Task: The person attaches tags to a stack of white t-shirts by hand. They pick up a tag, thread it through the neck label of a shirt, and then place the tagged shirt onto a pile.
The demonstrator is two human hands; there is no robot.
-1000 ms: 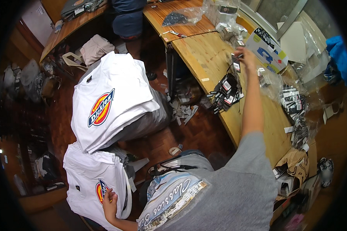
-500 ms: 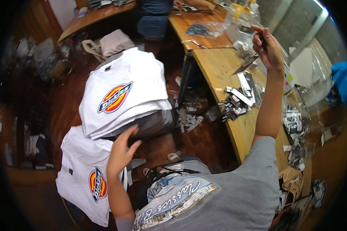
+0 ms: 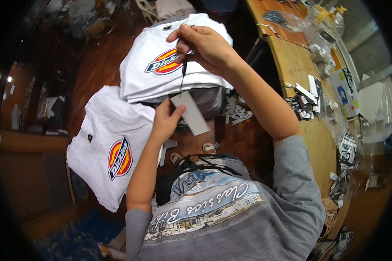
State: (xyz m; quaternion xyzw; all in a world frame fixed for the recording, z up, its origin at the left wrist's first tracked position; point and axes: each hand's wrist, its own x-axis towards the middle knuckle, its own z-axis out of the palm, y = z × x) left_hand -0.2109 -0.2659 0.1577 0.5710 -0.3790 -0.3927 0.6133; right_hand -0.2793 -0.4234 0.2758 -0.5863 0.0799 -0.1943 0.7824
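Observation:
A white hang tag [image 3: 194, 120] dangles in front of me on a thin black string [image 3: 184, 68]. My right hand [image 3: 207, 48] is closed on the upper part of that string, above the shirt pile. The tag's upper end is pinched between the thumb and fingers of my left hand [image 3: 164, 121]. Behind my hands, folded white T-shirts [image 3: 137, 82] are stacked on a dark plastic-wrapped bundle [image 3: 209, 100]; my right hand partly covers the red, yellow and blue oval print on the top one. Another white T-shirt [image 3: 102, 113] with the same print lies lower at the left.
On my right runs a wooden workbench [image 3: 315, 152] holding a pile of black and white tags [image 3: 304, 100], clear plastic bags [image 3: 320, 56] and a white box [image 3: 342, 89]. Paper scraps [image 3: 236, 111] litter the floor beside the bundle. A dark wooden cabinet [image 3: 30, 182] stands at left.
My right hand has swung from over the workbench to above the shirt pile, bringing the hang tag. My left hand, open before, now pinches the tag. The view has turned left and down.

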